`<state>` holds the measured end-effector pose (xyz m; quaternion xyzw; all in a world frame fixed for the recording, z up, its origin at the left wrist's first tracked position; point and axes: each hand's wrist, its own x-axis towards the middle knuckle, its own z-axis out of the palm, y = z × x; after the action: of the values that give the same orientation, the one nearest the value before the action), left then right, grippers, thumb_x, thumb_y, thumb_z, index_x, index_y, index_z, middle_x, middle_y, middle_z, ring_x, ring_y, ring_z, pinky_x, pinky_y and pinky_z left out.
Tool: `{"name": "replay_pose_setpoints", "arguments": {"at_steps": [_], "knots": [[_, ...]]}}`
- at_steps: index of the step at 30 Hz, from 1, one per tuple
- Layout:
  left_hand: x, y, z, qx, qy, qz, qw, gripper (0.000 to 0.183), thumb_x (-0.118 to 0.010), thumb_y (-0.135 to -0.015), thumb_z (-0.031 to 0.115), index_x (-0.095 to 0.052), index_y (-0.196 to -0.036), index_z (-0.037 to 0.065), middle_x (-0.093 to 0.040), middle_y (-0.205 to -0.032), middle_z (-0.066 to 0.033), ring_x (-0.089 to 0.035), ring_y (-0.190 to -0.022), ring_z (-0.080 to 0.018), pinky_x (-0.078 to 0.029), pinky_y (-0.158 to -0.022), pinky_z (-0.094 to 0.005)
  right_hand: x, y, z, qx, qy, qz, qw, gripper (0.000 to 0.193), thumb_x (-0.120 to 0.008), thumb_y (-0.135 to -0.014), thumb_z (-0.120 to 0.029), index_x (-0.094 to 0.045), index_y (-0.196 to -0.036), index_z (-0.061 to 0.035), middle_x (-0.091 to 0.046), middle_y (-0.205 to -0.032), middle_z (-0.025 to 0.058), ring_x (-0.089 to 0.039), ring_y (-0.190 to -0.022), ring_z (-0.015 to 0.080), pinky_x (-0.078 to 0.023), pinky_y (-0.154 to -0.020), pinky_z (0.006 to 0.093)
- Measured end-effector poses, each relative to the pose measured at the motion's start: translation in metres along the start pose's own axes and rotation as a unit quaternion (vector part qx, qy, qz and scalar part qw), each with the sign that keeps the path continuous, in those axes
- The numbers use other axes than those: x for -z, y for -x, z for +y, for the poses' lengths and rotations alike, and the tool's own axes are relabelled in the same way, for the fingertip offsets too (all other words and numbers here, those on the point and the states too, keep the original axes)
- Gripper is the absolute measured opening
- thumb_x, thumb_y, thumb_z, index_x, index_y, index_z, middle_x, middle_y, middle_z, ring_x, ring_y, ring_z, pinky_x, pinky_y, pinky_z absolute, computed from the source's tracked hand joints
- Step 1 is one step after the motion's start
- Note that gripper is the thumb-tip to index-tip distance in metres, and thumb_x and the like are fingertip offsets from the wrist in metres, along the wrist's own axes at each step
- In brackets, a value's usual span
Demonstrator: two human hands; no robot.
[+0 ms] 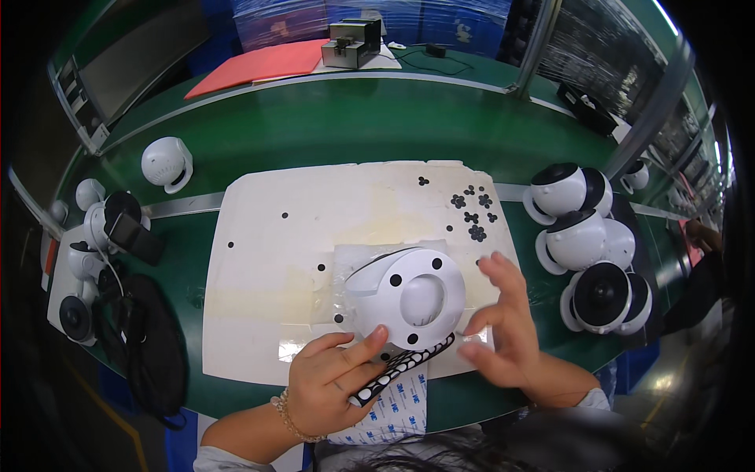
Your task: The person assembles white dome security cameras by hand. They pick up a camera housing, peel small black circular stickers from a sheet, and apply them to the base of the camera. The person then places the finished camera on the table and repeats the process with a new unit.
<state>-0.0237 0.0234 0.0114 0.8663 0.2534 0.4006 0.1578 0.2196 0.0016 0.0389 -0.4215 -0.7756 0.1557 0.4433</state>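
Note:
A white rounded device (pixel 364 294) lies on a clear plastic bag, its ring-shaped base turned up. Three round black pads (pixel 436 263) sit on the base's rim around a central hollow. My left hand (pixel 330 381) holds a narrow black strip (pixel 401 367) punched with white circles, while a fingertip rests against the device's near left side. To the right of the device, my right hand (pixel 507 334) is raised with thumb and fingers apart; I see nothing between them. Under the strip is a white sheet (pixel 397 413) with blue print.
Loose black pads (pixel 477 234) are scattered over the pale board (pixel 267 275), several clustered at its far right. White devices with black faces (pixel 602 293) stand at the right, others (pixel 167 164) at the left. A black pouch with cables (pixel 153 346) lies left; a metal box (pixel 351 43) stands behind.

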Motion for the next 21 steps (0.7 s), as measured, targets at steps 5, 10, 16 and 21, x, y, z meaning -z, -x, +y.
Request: {"name": "replay_pose_setpoints", "arguments": {"at_steps": [5, 10, 16, 21], "knots": [[-0.001, -0.001, 0.000, -0.001, -0.006, 0.003, 1.000, 0.023, -0.069, -0.055, 0.008, -0.063, -0.077, 0.004, -0.056, -0.118, -0.0094, -0.057, -0.059, -0.0168, -0.048, -0.077, -0.0328, 0.001, -0.004, 0.008, -0.074, -0.019, -0.044, 0.996, 0.009, -0.057, -0.082, -0.014, -0.056, -0.089, -0.0087, -0.032, -0.135, 0.0175, -0.019, -0.128, 0.0396, -0.016, -0.102, 0.0477], [0.000, 0.001, 0.001, 0.002, -0.013, -0.002, 1.000, 0.023, -0.069, -0.055, 0.008, -0.064, -0.076, 0.004, -0.056, -0.117, -0.0098, -0.056, -0.056, -0.0164, -0.048, -0.077, -0.0330, 0.000, -0.006, 0.006, -0.075, 0.000, -0.068, 0.995, 0.008, -0.054, -0.085, -0.015, -0.054, -0.088, -0.0082, -0.031, -0.135, 0.0200, -0.017, -0.129, 0.0403, -0.014, -0.102, 0.0485], [0.000, -0.002, 0.002, 0.001, -0.015, -0.002, 1.000, 0.023, -0.069, -0.054, 0.008, -0.064, -0.076, 0.003, -0.056, -0.117, -0.0102, -0.056, -0.056, -0.0156, -0.048, -0.076, -0.0329, -0.002, -0.004, 0.006, -0.048, 0.049, -0.051, 0.996, 0.009, -0.056, -0.083, -0.015, -0.056, -0.089, -0.0090, -0.034, -0.133, 0.0188, -0.022, -0.126, 0.0404, -0.017, -0.101, 0.0474], [0.001, -0.002, 0.003, 0.009, -0.025, -0.008, 1.000, 0.023, -0.071, -0.054, 0.007, -0.065, -0.075, 0.002, -0.056, -0.116, -0.0113, -0.058, -0.063, -0.0182, -0.048, -0.074, -0.0329, 0.001, 0.008, 0.014, 0.130, 0.240, -0.004, 0.962, 0.017, -0.061, -0.078, -0.017, -0.061, -0.094, -0.0106, -0.042, -0.127, 0.0144, -0.035, -0.116, 0.0372, -0.026, -0.095, 0.0444]]}}
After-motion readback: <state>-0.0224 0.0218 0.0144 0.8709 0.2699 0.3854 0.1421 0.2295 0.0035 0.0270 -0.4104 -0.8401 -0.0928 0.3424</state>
